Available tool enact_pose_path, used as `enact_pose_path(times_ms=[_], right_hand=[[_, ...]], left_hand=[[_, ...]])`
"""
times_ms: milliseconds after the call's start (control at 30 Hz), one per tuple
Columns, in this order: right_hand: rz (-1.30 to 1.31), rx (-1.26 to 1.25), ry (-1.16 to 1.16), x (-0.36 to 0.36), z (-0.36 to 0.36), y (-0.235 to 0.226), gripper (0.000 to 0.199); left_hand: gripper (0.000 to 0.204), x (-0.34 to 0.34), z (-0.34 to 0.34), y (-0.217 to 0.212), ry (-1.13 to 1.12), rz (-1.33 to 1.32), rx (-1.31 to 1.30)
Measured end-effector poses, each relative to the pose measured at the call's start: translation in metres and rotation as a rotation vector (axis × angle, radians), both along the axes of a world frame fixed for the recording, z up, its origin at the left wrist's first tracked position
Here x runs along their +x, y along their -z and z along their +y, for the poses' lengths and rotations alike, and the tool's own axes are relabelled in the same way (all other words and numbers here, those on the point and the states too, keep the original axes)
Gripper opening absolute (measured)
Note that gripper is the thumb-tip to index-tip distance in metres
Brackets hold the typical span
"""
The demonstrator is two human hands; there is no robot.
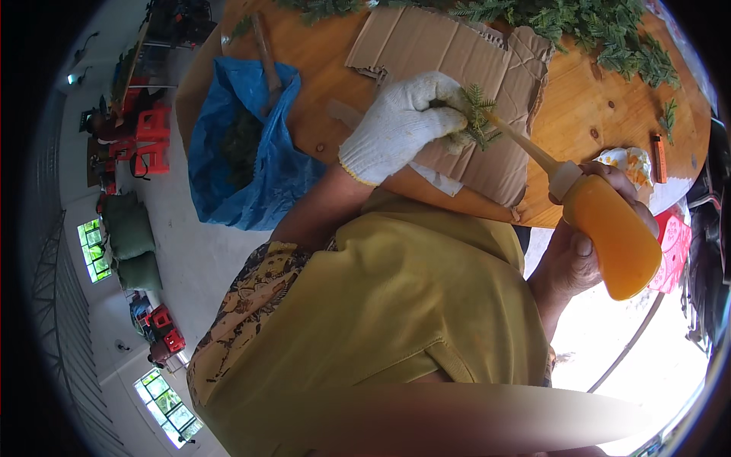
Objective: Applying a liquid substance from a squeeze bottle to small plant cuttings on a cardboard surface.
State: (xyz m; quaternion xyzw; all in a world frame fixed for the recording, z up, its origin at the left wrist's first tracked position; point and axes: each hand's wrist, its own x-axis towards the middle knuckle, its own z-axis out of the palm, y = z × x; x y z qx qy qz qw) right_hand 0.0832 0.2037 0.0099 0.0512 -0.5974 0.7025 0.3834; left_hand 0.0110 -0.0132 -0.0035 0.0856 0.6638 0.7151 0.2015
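Left hand: a white knitted glove is worn on the left hand [400,122], and its fingers [445,118] are closed together on a small green sprig [478,114], which is held just above the cardboard.
Right hand: the bare right hand [582,244] is wrapped around the body of an orange squeeze bottle [613,232], fingers clamped on it.
Bottle: it is tilted, with its long pale nozzle [525,145] pointed up and to the left; the tip is brought right to the sprig at the gloved fingers.
Cardboard: a flattened brown cardboard sheet [426,46] is laid on the round wooden surface [609,114], beneath the gloved hand.
Greenery: a heap of green fern-like cuttings [601,30] is spread along the far edge of the surface, well apart from the hands.
Blue bag: a blue plastic bag [251,152] with dark green material inside is seen at the left side of the surface.
Small items: an orange lighter-like object [659,156] and a crumpled white and yellow wrapper [628,161] are lying near the right edge, beside the bottle hand.
Clothing: a yellow-green garment [396,312] is seen filling the lower middle.
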Motion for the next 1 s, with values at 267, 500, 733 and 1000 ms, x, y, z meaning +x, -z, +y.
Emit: enact_pose_path(times_ms=[267,500,733,1000], right_hand=[[-0.075,0.094,-0.159,0.007,0.016,0.009,0.063],[-0.025,-0.004,-0.208,0.004,0.005,0.008,0.058],[-0.105,-0.426,-0.147,0.006,0.047,0.039,0.066],[-0.138,-0.401,-0.154,-0.012,0.032,0.036,0.067]], left_hand=[[0.015,-0.003,-0.001,0.003,0.006,-0.032,0.042],[0.015,0.004,-0.010,-0.003,-0.057,-0.001,0.016],[0.017,0.005,-0.121,-0.066,-0.447,0.327,-0.092],[0.035,0.056,-0.285,-0.063,-0.651,0.259,-1.635]])
